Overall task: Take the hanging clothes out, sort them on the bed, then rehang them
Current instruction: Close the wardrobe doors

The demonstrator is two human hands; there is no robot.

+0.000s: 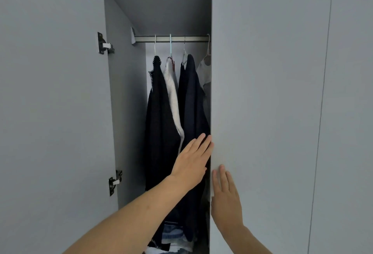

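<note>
A grey wardrobe door (262, 112) covered the right part of the closet, hiding some clothes. Four garments (181, 102) hung from the rail (171, 38). The left hand (191, 157), fingers straight, reached across them to the door's edge; the right hand (226, 197) lay flat on the door.

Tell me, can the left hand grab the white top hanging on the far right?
Probably not yet. The closed wardrobe door covers most of the white top, and the left hand lies flat, low at the door's edge.
</note>
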